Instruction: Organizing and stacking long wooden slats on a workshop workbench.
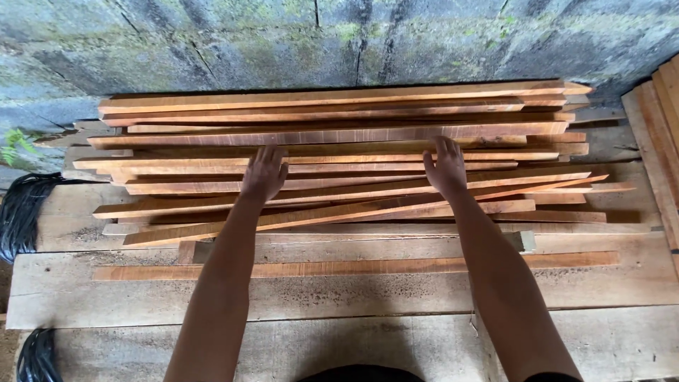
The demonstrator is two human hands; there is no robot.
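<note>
A heap of several long reddish-brown wooden slats (339,134) lies crosswise against a mossy block wall. My left hand (264,172) rests palm down on the slats left of the middle, fingers spread toward the wall. My right hand (445,168) lies flat on the same heap right of the middle, fingers apart. Neither hand grips a slat. One single slat (353,267) lies apart from the heap, nearer to me, between my forearms.
The slats lie on wide weathered grey planks (106,290). More pale boards (658,134) lean at the right edge. Black coiled hose or cable (21,212) sits at the left, and the block wall (283,42) closes the far side.
</note>
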